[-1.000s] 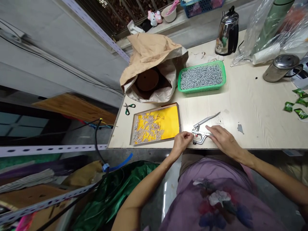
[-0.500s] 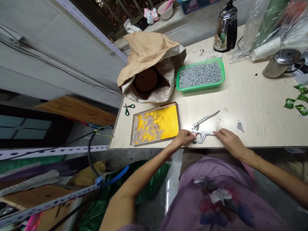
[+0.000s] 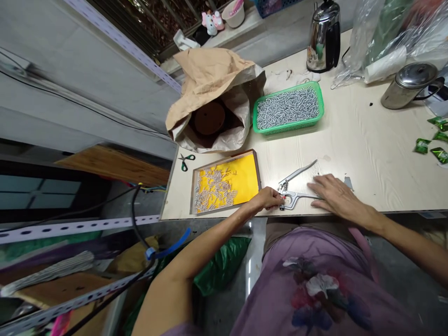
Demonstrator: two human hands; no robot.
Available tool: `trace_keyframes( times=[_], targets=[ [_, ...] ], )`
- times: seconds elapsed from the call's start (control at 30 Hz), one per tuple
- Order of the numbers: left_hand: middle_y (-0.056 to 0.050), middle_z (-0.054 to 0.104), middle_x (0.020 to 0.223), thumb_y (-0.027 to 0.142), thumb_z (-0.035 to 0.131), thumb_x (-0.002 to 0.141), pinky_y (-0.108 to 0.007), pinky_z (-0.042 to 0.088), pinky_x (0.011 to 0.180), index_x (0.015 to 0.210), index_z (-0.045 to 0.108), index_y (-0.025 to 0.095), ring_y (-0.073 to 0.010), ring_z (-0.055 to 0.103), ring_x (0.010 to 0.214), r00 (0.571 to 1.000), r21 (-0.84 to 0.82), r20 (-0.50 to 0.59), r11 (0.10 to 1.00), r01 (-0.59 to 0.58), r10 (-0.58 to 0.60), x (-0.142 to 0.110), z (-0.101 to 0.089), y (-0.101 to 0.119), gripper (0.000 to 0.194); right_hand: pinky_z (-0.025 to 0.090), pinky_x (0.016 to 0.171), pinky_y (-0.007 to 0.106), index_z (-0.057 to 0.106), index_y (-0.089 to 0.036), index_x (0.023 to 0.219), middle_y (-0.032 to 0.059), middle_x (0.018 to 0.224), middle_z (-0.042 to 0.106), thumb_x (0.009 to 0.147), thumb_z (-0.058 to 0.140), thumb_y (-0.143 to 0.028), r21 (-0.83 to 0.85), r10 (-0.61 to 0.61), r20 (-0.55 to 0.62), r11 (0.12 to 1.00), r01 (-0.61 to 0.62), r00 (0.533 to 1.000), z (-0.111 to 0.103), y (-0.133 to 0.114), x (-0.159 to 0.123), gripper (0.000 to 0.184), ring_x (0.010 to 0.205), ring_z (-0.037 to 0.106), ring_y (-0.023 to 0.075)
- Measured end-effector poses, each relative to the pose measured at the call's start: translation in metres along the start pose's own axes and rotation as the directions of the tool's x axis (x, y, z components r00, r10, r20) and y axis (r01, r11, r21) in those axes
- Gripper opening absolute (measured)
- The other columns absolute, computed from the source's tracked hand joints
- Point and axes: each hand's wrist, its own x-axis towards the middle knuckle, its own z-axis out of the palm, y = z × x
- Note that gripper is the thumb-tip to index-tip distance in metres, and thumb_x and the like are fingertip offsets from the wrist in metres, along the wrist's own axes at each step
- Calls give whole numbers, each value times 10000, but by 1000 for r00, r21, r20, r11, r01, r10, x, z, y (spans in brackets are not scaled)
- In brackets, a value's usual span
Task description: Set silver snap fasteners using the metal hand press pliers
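We count two hands at the near edge of the table and one pair of snap pliers (image 3: pixel 297 195) lying flat between them, close to that edge, its long handle pointing away toward the far right. The left hand (image 3: pixel 268 199) has its fingers (image 3: pixel 276 198) pressed together, pinching the jaw end of the pliers. The right hand (image 3: pixel 339 198) lies palm down with its fingers (image 3: pixel 317 183) spread, the tips on or just beside the lower handle. Left of the pliers is one shallow tray (image 3: pixel 258 177) lined with one yellow printed sheet (image 3: pixel 243 179), with many small silver fasteners (image 3: pixel 215 189) scattered over it, too many to count. Behind it sits one green plastic basket (image 3: pixel 285 129) heaped with more of them (image 3: pixel 289 108). We also note one pair of green-handled scissors (image 3: pixel 185 161), one paper sack (image 3: pixel 210 70) holding one round brown disc (image 3: pixel 209 118), one steel kettle (image 3: pixel 324 39), one lidded steel pot (image 3: pixel 409 86) and four green wrappers (image 3: pixel 422 145). The table (image 3: pixel 367 158) has a pale wood-grain top. Below its edge run a slotted metal rail (image 3: pixel 80 226) and a black cable (image 3: pixel 135 219), with one green plastic bag (image 3: pixel 222 266) beyond.
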Motion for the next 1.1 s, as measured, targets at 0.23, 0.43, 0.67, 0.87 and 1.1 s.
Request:
trace_keyframes(
  times=[0.23,0.43,0.67,0.87,1.1],
  targets=[
    [63,446,398,311,691,643,-191,243,394,473,531,154,-45,339,366,1000,-2,-3,1000,2,-2,-1,2,0,282,354,1019,558,454,-153,1364,223,1381,493,545,778,-691,-77,-113,118,989,122,987,13,30,46,1033,1295,402,414],
    [65,435,388,361,728,639,-194,226,388,496,551,151,-44,319,360,1000,-57,-9,998,12,-12,1,2,-4,310,405,895,468,473,-119,1329,188,1150,619,632,757,-606,-89,-114,135,988,126,984,12,25,53,898,1038,542,344],
    [-16,589,612,318,676,783,-235,414,595,661,643,136,-123,533,606,914,306,-312,938,-162,260,-9,17,-12,221,401,795,373,466,-139,1310,133,1040,638,772,710,-321,-47,-102,155,993,110,983,-1,9,42,618,949,537,283],
    [-167,539,1290,277,684,811,-469,423,1001,1207,529,163,-301,481,1211,650,627,-177,593,-504,739,6,41,5,441,439,772,375,356,-123,1402,127,1015,635,781,699,-243,-10,-78,115,997,80,990,2,4,35,719,938,540,283],
    [-172,530,1266,306,686,809,-471,419,979,1344,413,137,-310,505,1148,658,687,1,477,-548,753,25,33,22,624,475,748,405,514,-158,1219,136,1029,614,739,744,-451,-99,32,70,995,-25,997,2,10,21,607,944,537,306]
  ],
)
